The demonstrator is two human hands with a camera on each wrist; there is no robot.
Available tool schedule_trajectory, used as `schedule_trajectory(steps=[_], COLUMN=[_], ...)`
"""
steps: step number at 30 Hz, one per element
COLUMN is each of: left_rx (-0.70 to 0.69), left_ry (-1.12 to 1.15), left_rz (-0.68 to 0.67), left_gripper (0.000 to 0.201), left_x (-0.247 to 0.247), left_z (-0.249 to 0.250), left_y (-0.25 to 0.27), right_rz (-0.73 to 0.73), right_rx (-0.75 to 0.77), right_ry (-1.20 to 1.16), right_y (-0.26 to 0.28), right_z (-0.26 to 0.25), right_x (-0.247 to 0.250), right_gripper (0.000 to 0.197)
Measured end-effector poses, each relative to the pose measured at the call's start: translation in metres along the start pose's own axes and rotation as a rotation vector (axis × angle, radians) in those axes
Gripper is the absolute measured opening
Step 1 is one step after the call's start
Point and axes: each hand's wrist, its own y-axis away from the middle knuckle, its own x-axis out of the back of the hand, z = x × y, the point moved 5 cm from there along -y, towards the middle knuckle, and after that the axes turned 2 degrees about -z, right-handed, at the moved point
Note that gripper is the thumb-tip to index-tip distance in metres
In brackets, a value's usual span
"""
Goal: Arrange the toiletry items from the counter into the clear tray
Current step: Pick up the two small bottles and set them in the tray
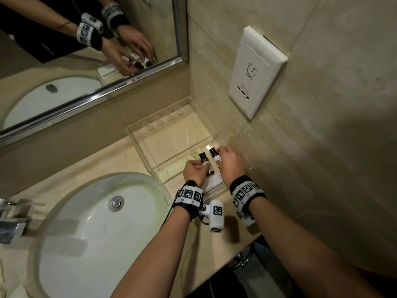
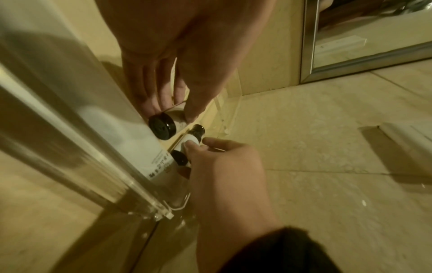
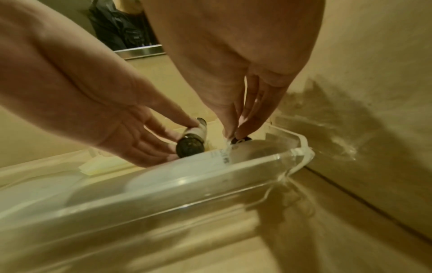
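Note:
A clear tray [image 1: 139, 145] stands in the counter's corner by the wall. Inside its near right corner are two small dark bottles with black caps and white labels, caps pointing away from me, above a flat white packet [image 1: 211, 180]. My left hand [image 1: 194, 171] grips the left bottle [image 1: 203, 158] between thumb and fingers. In the right wrist view, that bottle's dark round base [image 3: 190, 146] faces the camera. My right hand [image 1: 229, 162] pinches the right bottle [image 1: 214, 153] near its cap [image 3: 242, 139]. The left wrist view shows the right hand's fingertips [image 2: 205, 142] on that bottle's white label [image 2: 190, 138].
A long pale packet [image 1: 171, 168] lies in the tray at its left. The white sink [image 1: 96, 222] and faucet [image 1: 10, 220] are to the left. The mirror [image 1: 86, 50] is behind, and the tiled wall with a white socket panel [image 1: 255, 69] is close on the right.

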Motion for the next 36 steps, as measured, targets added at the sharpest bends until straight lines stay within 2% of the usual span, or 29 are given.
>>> schedule_trajectory(steps=[10,23,36], left_rx=[-0.078,-0.048,-0.036], left_ry=[-0.136,-0.092,-0.040], left_rz=[0.163,0.123,0.072], left_gripper=[0.028,0.023,0.033], left_x=[-0.006,-0.014,-0.015], left_z=[0.005,0.012,0.007], left_y=[-0.001,-0.006,-0.007], right_rz=[0.033,0.016,-0.035], right_rx=[-0.006,-0.012,-0.002], right_ry=[-0.016,0.034,0.096], right_y=[0.012,0.014,0.021], right_z=[0.004,0.003,-0.003], right_x=[-0.001,-0.001,0.002], right_gripper=[0.039,0.044,0.057])
